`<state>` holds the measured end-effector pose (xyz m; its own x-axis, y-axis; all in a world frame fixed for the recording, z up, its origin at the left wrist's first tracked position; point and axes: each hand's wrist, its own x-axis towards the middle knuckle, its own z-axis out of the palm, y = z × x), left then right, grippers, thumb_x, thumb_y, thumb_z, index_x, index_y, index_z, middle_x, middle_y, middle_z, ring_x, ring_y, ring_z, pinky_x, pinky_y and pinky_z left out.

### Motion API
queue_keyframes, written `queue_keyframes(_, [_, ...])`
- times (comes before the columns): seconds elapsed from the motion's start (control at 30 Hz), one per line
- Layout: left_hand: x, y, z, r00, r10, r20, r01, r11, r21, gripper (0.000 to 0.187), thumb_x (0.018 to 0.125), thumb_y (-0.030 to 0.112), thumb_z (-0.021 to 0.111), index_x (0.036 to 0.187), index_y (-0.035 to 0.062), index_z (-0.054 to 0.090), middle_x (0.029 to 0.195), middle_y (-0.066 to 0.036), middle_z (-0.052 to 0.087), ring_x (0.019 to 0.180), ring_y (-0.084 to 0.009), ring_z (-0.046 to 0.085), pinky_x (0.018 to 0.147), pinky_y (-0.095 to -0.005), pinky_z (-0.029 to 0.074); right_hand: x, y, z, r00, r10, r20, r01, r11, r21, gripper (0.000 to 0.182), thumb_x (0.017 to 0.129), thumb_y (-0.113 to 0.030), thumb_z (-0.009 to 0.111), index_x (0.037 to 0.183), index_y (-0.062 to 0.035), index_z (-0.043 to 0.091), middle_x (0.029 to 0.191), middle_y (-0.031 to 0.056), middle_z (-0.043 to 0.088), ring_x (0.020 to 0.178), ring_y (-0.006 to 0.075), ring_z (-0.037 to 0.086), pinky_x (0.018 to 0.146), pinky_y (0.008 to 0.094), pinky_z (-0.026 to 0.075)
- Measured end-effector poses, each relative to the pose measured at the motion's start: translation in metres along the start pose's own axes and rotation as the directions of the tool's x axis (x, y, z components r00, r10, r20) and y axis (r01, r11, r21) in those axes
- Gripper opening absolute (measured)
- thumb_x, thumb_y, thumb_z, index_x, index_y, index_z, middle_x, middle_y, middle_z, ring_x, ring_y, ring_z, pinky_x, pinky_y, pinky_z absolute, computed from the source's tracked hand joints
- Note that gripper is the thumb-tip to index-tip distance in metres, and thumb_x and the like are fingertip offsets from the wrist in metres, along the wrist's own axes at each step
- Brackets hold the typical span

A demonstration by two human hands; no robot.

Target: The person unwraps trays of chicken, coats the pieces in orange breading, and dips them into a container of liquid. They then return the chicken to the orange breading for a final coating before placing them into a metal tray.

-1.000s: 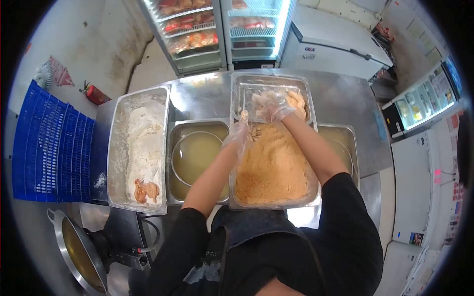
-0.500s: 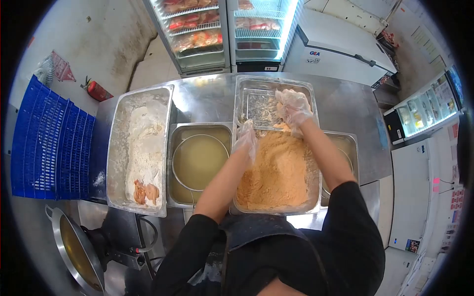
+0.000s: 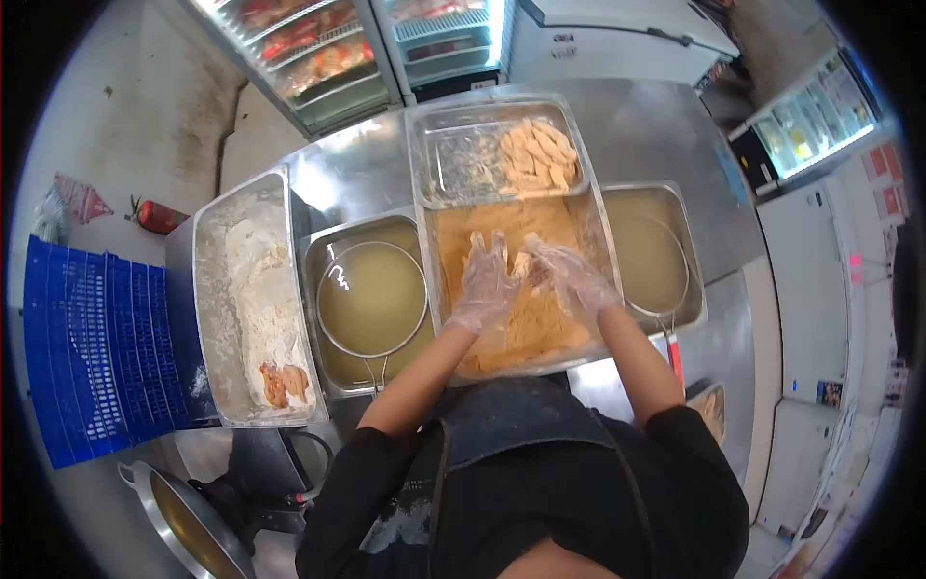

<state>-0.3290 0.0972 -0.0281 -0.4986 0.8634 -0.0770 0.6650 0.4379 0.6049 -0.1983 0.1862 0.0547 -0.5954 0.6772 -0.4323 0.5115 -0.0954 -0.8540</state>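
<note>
Both my hands wear clear plastic gloves dusted with breading. My left hand [image 3: 487,285] is over the orange breading [image 3: 526,333] in a deep steel pan, its fingers spread and pointing away from me. Close beside it, my right hand [image 3: 571,275] angles inward with fingers stretched out, its crumb-caked fingertips near the left hand. Beyond them, a steel tray [image 3: 463,200] sits across the pan's far end. Breaded strips [image 3: 538,154] are heaped in its right half, with loose crumbs to their left.
To the left stand a pan of pale liquid with a round wire strainer [image 3: 371,299] and a long flour pan [image 3: 207,299] with raw meat pieces [image 3: 284,384] near its front. Another liquid pan [image 3: 648,251] is to the right. Blue crates [image 3: 101,347] and a wok [image 3: 183,521] are at far left.
My hands have drawn back from the far tray to the breading, the right one leaving the strips in view. The camera view has shifted and tilted.
</note>
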Motion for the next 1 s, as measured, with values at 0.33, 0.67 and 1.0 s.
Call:
queue_keyframes(0.33, [-0.017, -0.002, 0.006, 0.921, 0.317, 0.227, -0.360, 0.916, 0.177, 0.058, 0.092, 0.035, 0.049, 0.144, 0.0122, 0.038, 0.147, -0.032, 0.029, 0.137, -0.0425, 0.030, 0.113, -0.0522, 0.021, 0.058, 0.073, -0.005, 0.981, -0.187, -0.047, 0.184, 0.981, -0.069, 0.034, 0.092, -0.037, 0.062, 0.096, -0.0043, 0.067, 0.092, 0.0048, 0.064, 0.077, 0.0128, 0.056, 0.068, 0.0287, 0.046])
queue_keyframes(0.67, [-0.037, 0.010, -0.004, 0.930, 0.327, 0.170, -0.271, 0.919, -0.286, 0.075, 0.087, 0.032, 0.052, 0.151, 0.0105, 0.019, 0.148, -0.020, 0.033, 0.141, -0.0380, 0.023, 0.112, -0.0583, 0.013, 0.082, 0.062, -0.008, 0.972, -0.234, 0.008, 0.234, 0.971, -0.051, 0.035, 0.089, -0.034, 0.066, 0.102, -0.0004, 0.067, 0.090, 0.0049, 0.066, 0.082, 0.0137, 0.059, 0.072, 0.0284, 0.046])
queue_keyframes(1.0, [-0.050, 0.004, 0.001, 0.929, 0.363, 0.066, -0.365, 0.930, 0.028, 0.067, 0.092, 0.036, 0.051, 0.146, 0.0042, 0.029, 0.150, -0.020, 0.030, 0.140, -0.0321, 0.027, 0.116, -0.0460, 0.015, 0.061, 0.020, 0.019, 0.986, -0.129, 0.106, 0.133, 0.990, -0.035, 0.032, 0.089, -0.036, 0.067, 0.089, -0.0043, 0.068, 0.075, -0.0009, 0.059, 0.065, 0.0088, 0.053, 0.060, 0.0248, 0.044])
